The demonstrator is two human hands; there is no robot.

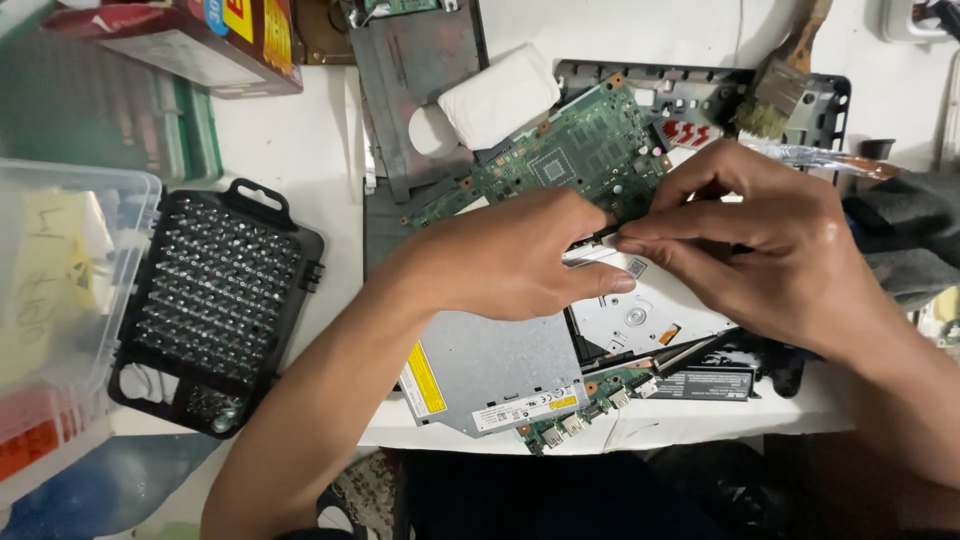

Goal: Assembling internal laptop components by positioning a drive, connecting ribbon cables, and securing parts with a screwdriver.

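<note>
A dismantled laptop lies on the white table, its green circuit board [570, 150] exposed over the dark chassis [700, 95]. In front of it rests a silver optical drive [500, 365] with its white tray [650, 310] partly out. My left hand [510, 255] lies over the drive's far edge, fingers closed toward the board. My right hand [770, 240] comes in from the right; its thumb and fingers pinch at a thin pale strip [597, 243] where board and drive meet. The fingertips of both hands touch there. The strip's exact nature is unclear.
A black case of screwdriver bits [215, 300] stands open at left, beside a clear plastic box [60, 290]. A white cloth pad [498, 95] and a grey metal plate [410, 70] lie behind the board. A brush [785, 85] rests at upper right; a cardboard box [200, 40] at upper left.
</note>
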